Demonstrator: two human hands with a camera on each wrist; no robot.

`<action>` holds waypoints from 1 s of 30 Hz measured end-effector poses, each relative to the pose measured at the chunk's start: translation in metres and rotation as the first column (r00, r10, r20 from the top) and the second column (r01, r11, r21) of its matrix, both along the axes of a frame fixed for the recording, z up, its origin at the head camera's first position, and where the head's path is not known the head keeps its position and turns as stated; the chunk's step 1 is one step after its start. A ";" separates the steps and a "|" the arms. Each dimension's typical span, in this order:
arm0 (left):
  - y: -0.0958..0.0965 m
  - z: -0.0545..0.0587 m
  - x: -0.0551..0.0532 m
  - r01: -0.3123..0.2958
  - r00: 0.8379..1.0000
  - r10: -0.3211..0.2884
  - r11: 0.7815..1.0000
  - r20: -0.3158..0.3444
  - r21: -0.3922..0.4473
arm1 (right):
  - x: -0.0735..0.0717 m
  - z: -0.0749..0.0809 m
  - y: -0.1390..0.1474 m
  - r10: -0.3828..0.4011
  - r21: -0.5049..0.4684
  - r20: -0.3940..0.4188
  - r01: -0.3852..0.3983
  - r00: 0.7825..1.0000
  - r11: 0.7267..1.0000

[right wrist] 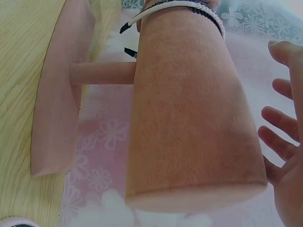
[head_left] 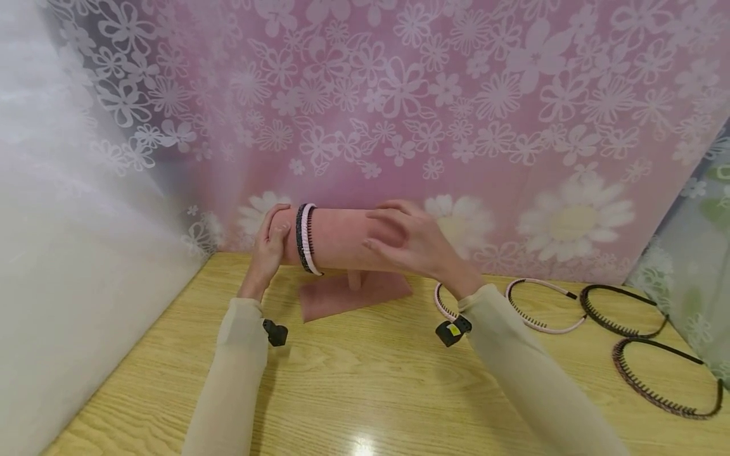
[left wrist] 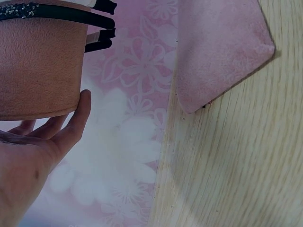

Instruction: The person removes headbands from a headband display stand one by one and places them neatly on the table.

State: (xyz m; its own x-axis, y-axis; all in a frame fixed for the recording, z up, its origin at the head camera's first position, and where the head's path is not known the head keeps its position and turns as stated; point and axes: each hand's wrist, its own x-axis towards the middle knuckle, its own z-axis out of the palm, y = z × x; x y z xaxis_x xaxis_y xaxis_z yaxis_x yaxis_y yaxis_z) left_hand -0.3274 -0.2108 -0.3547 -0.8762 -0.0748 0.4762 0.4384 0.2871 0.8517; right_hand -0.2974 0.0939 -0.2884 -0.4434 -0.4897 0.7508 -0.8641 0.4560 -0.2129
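Observation:
A pink, fabric-covered headband stand (head_left: 342, 237) has a horizontal roll on a short post and a flat base (head_left: 353, 296). Two headbands sit side by side round the roll's left part: a black one with glitter (head_left: 299, 237) and a pale pink one with teeth (head_left: 307, 237). My left hand (head_left: 267, 250) holds the left end of the roll, thumb on the front and fingers over the top. Over the roll's right part is my right hand (head_left: 413, 240), its fingers spread. In the right wrist view, the right fingers (right wrist: 279, 120) are mostly apart from the roll.
On the wooden table (head_left: 353, 373) to the right lie a pale pink headband (head_left: 547, 330), a black one (head_left: 610, 326) and a dark patterned one (head_left: 644, 396). Another pink headband (head_left: 441, 307) is partly behind the right wrist. A flowered curtain (head_left: 371, 126) hangs behind.

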 end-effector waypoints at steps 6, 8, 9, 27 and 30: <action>0.003 0.006 0.008 0.010 1.000 -0.010 1.000 0.004 0.008 | -0.006 -0.001 -0.012 -0.017 0.006 -0.047 0.017 0.999 1.000; 0.005 0.012 0.016 0.014 1.000 -0.015 1.000 0.008 0.008 | -0.008 0.000 -0.016 -0.039 0.019 -0.069 0.041 0.997 0.999; 0.006 0.014 0.018 0.012 1.000 -0.012 1.000 0.007 0.005 | -0.008 0.000 -0.019 -0.047 0.025 -0.076 0.049 0.996 0.998; 0.000 0.000 0.000 0.017 1.000 -0.018 1.000 0.014 0.025 | -0.016 0.013 -0.051 -0.111 0.204 0.129 0.083 0.985 0.975; 0.002 0.008 0.008 0.025 1.000 -0.025 1.000 0.018 0.019 | -0.018 0.015 -0.058 -0.097 0.209 0.188 0.057 0.977 0.976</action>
State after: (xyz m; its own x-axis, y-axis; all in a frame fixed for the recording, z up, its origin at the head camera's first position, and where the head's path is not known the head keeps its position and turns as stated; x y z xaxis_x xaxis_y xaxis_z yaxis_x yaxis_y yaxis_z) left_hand -0.3189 -0.2083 -0.3464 -0.8862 -0.0617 0.4593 0.4299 0.2605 0.8645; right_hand -0.3150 0.0361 -0.2734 -0.6141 -0.5803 0.5350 -0.7754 0.5700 -0.2717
